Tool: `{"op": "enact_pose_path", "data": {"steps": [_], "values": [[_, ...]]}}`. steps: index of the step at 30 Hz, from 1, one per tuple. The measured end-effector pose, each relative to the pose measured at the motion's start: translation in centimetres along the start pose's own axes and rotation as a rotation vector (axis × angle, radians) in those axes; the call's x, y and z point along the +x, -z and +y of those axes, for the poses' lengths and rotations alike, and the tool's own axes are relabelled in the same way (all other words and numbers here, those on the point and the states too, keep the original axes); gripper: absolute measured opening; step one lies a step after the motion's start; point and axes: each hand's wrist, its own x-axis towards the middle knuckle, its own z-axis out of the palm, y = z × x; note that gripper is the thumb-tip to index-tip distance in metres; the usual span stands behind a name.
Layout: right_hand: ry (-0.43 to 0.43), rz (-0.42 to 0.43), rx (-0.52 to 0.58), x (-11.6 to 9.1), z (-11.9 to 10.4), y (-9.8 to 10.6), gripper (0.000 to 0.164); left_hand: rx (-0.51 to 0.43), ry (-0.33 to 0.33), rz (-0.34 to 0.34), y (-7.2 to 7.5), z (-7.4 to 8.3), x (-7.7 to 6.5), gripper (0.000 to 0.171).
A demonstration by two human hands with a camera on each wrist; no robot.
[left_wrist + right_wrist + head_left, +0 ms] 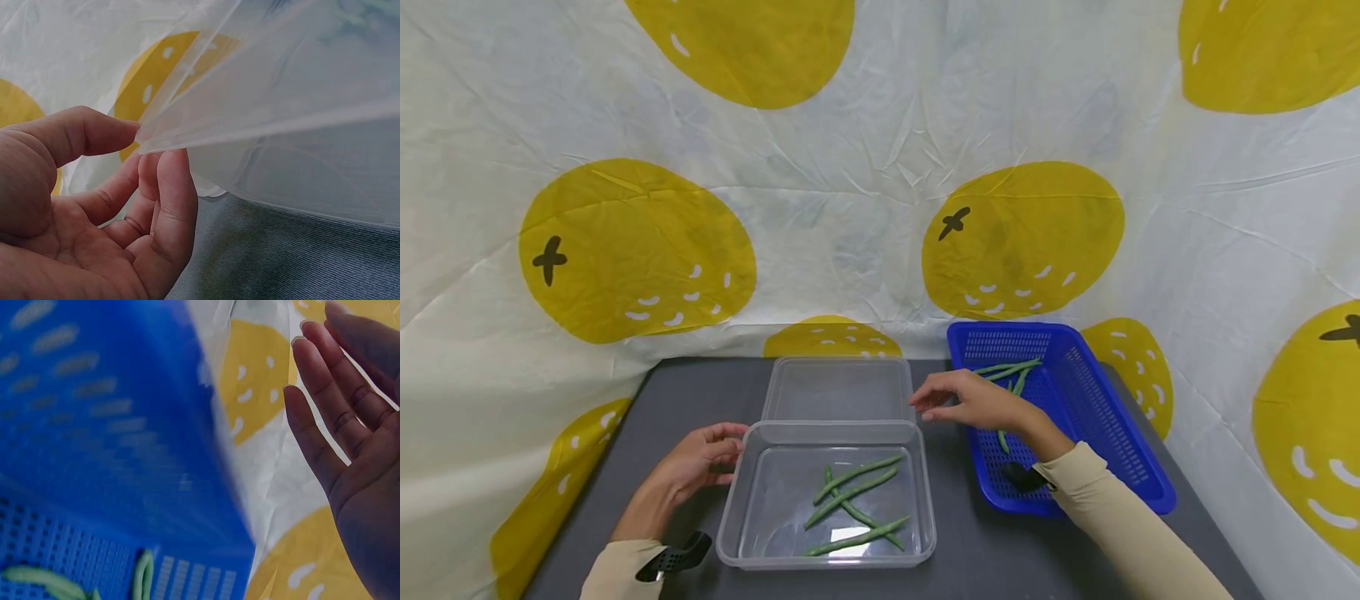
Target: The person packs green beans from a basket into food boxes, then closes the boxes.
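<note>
A clear plastic container (827, 562) stands at the front middle, with several green beans (859, 479) lying crossed on its floor. My left hand (696, 462) is at its left side; in the left wrist view the thumb and fingers pinch the container's rim (172, 145). My right hand (977, 402) hovers over the left edge of a blue basket (1097, 417), fingers pointing left toward the container. Its fingers (325, 400) are spread and hold nothing. More green beans (1011, 369) lie in the basket's left part, partly hidden by the right hand and forearm.
Behind the container lies a clear lid (838, 387), flat on the dark grey table (700, 387). A white cloth with yellow fruit shapes (835, 242) hangs around the back and sides. The basket's raised wall stands at the table's right, under my right sleeve (1120, 508).
</note>
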Motion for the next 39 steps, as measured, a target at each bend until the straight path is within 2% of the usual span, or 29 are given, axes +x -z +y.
{"op": "enact_pose_path", "data": {"steps": [11,19,27,31,39], "values": [[-0.109,0.070,-0.066,-3.0,2.1,2.3,0.026,0.011,-0.002,-0.005,0.0,-0.2,0.0,0.047],[-0.127,0.084,-0.167,-4.6,3.7,3.0,0.028,0.006,-0.013,-0.011,0.0,-0.4,-0.1,0.047],[-0.209,0.109,-0.155,-6.1,5.8,3.4,0.028,0.003,-0.026,-0.019,-0.1,-0.5,-0.1,0.048],[-0.215,0.096,-0.165,-6.8,6.9,3.6,0.028,-0.001,-0.033,-0.027,-0.1,-0.6,0.0,0.049],[-0.197,0.076,-0.195,-7.8,8.7,4.2,0.030,0.009,-0.015,0.024,-0.3,-0.9,0.2,0.048]]}}
